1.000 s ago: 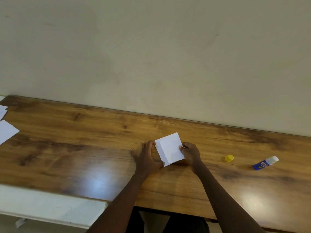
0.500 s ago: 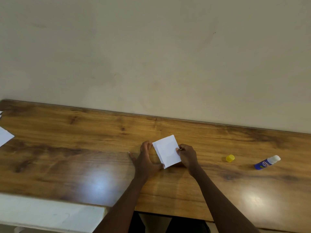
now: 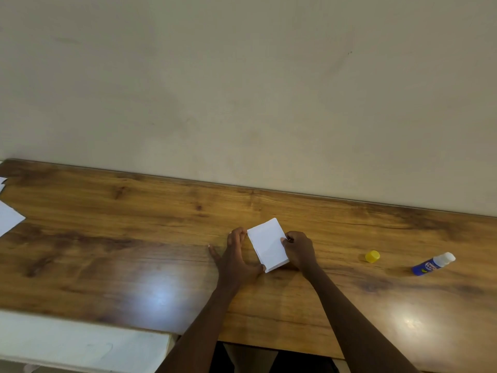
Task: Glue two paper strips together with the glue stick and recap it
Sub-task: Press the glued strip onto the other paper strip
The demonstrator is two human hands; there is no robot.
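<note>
Two white paper pieces lie stacked on the wooden table, the upper one nearly covering the lower. My left hand frames their left edge, fingertips at the far corner and thumb at the near corner. My right hand has curled fingers and presses down on the stack's right edge. The blue glue stick lies on its side at the far right, uncapped, white tip pointing right. Its yellow cap sits apart, between the stick and my right hand.
Loose white paper sheets lie at the table's left edge. A plain wall rises directly behind the table. A white ledge runs along the near left below the table edge.
The upper paper has slid left over the lower one, so the stack looks narrower and more aligned. Both hands stay on its edges. Glue stick and cap have not moved.
</note>
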